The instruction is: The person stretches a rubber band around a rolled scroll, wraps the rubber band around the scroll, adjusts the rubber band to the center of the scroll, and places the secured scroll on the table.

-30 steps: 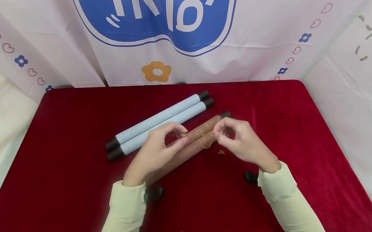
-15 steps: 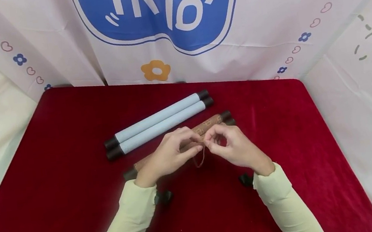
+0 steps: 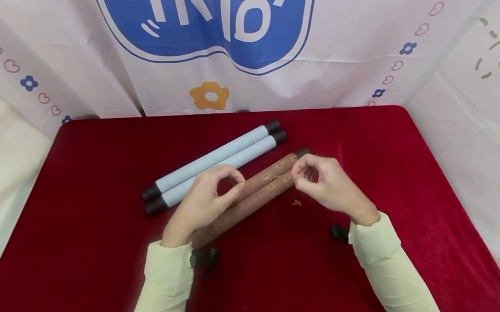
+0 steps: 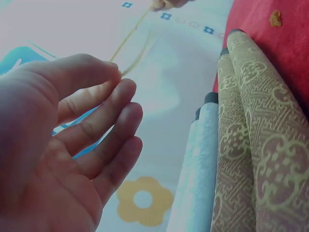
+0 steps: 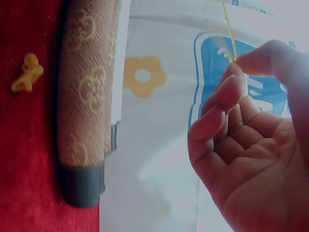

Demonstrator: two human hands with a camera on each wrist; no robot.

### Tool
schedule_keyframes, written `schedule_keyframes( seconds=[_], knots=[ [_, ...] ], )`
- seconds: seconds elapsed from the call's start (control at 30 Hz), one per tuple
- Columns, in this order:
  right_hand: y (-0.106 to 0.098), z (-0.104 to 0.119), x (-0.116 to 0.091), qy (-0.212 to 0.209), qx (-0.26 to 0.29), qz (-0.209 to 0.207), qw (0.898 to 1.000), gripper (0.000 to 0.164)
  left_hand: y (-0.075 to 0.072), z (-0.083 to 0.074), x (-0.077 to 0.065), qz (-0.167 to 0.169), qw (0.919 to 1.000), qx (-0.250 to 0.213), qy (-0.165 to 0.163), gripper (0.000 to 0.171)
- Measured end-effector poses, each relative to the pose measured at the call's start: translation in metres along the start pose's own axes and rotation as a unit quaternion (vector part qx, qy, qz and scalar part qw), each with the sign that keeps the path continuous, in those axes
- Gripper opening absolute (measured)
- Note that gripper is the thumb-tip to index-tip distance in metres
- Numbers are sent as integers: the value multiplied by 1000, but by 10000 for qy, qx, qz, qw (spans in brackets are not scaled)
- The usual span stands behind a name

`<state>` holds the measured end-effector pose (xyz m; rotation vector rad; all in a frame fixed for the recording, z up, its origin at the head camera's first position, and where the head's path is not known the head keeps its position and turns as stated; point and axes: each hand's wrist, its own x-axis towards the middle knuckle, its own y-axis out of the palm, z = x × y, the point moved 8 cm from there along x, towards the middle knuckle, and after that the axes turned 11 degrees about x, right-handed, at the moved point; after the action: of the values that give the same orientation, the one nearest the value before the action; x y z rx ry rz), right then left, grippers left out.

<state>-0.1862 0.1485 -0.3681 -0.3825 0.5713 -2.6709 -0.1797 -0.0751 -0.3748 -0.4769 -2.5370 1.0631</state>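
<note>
A thin yellow string [image 4: 129,38] stretches between my two hands, above a pair of brown patterned scrolls with dark end caps. My left hand [image 3: 208,197] pinches one end between thumb and forefinger, the other fingers loosely bent. In the right wrist view the string [image 5: 231,34] runs into the thumb and finger pinch of my right hand [image 3: 329,185]. The front brown scroll [image 3: 255,198] and the rear brown scroll [image 3: 276,171] lie side by side. My left hand and forearm hide their left ends in the head view.
Two light blue scrolls [image 3: 212,158] with dark caps lie behind the brown ones. A small yellow clump [image 3: 297,203] rests in front of them on the red cloth [image 3: 275,279]. A printed white curtain [image 3: 316,84] rises at the table's back edge.
Half a second ago my hands met in front of the brown scrolls, the string drooping in a loop. They have since moved apart and away from me, with the string between them.
</note>
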Motion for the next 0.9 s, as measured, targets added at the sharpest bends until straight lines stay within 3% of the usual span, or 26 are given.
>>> schedule_keyframes(
  seconds=[0.2,0.43,0.67,0.9],
  knots=[
    [10,-3,4,160,-41,128,9998,7,2,1,-1,154,9998,-97,-86,7],
    [22,1,4,45,69,158,9998,9,9,0,1,267,9993,-169,-205,5],
    [36,11,1,-397,-55,315,9987,13,7,1,-1,355,9973,-38,-648,5],
    [51,18,3,-827,-279,362,9955,18,7,-7,-1,256,9977,-74,-621,7]
  ],
)
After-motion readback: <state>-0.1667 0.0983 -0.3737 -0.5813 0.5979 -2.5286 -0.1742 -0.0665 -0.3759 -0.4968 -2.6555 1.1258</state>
